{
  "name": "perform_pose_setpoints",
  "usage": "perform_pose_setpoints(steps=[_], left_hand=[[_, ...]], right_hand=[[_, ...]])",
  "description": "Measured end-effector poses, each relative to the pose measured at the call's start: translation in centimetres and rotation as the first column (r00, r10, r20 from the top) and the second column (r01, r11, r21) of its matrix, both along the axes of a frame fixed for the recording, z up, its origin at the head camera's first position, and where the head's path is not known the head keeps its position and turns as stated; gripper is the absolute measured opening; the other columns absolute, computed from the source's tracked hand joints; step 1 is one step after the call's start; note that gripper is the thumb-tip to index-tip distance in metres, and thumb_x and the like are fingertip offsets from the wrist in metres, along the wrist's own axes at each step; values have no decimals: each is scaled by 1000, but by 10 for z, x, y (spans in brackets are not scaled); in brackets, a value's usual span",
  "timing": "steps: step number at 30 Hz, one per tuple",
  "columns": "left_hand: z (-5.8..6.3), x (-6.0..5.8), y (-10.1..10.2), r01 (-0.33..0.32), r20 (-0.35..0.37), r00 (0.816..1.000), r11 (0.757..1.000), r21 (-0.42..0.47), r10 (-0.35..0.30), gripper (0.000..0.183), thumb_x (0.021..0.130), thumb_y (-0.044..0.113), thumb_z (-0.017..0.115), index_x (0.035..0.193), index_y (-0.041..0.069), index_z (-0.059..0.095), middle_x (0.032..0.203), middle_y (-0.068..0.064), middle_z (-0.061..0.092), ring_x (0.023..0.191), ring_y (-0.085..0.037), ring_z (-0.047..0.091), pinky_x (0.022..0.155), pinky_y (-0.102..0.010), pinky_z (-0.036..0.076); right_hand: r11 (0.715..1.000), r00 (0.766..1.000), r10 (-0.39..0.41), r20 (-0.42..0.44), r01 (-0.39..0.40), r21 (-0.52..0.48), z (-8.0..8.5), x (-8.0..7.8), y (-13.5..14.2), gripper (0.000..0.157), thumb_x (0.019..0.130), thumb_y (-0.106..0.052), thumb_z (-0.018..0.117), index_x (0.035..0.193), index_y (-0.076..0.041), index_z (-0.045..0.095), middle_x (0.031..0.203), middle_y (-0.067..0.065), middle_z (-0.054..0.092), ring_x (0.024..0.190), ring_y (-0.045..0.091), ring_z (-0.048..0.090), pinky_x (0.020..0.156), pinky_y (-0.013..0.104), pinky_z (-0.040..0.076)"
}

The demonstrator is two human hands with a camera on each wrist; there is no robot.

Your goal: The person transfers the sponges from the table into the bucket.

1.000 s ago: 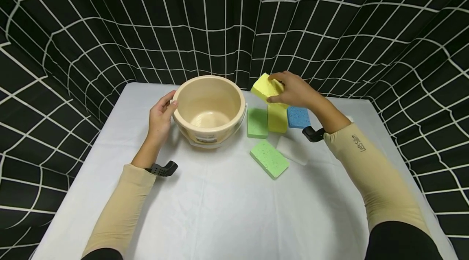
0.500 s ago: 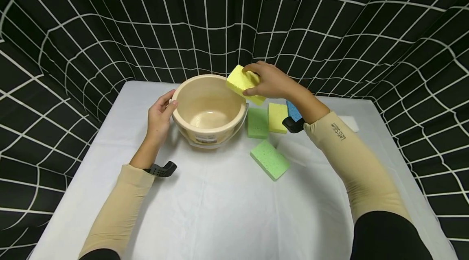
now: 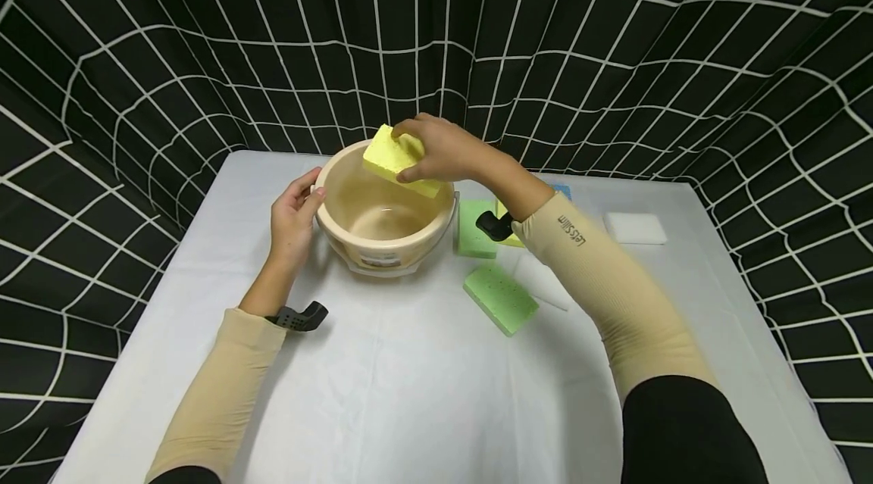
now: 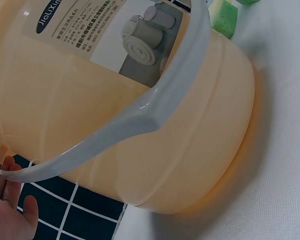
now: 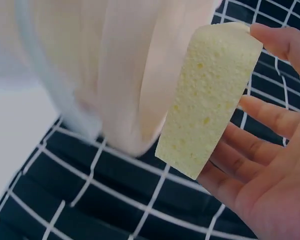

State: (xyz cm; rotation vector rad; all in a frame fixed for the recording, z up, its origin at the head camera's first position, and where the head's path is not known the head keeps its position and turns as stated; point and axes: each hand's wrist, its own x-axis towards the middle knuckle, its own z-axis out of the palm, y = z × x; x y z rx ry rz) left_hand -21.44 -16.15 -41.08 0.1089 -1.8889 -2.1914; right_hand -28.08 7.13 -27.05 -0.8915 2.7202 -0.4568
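Now the right hand [image 3: 442, 149] pinches a yellow block-shaped sponge [image 3: 389, 156] above a round cream plastic bucket [image 3: 378, 243]; aiming for the middle seems best, while the left hand [image 3: 293, 217] grips the bucket steady.

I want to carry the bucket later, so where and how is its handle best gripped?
Probably at its middle, hooked from the near side: the handle hangs lowered across the front of the bucket, uncovered there, while the left hand holds the bucket's left side.
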Motion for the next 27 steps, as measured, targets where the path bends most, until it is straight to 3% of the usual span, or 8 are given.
perform_pose_setpoints(steps=[6, 17, 27], left_hand=[[3, 0, 1, -2, -20, 1000, 1000, 0, 2, 41, 97, 5, 54, 137, -5, 50, 130, -10, 54, 105, -7, 57, 89, -9, 54], [4, 2, -1, -7, 1, 1000, 1000, 5, 7, 40, 97, 4, 53, 136, -6, 50, 119, 2, 56, 105, -7, 56, 89, -8, 53], [1, 2, 1, 2, -13, 1000, 1000, 19, -1, 41, 97, 3, 53, 136, -7, 49, 117, 4, 56, 104, -7, 55, 90, -9, 53]], right_hand=[[998, 999, 45, 11, -46, 33, -8, 1, -24, 68, 82, -37, 75, 140, -15, 48, 134, 11, 50, 118, 25, 48, 107, 42, 45], [980, 988, 150, -22, -146, 132, -42, 2, -47, 68, 81, -37, 76, 139, -11, 50, 136, 9, 53, 125, 22, 48, 114, 34, 38], [968, 990, 139, 37, -143, 207, -64, 4, -47, 67, 82, -35, 74, 138, -10, 48, 129, 8, 55, 119, 22, 48, 116, 34, 35]])
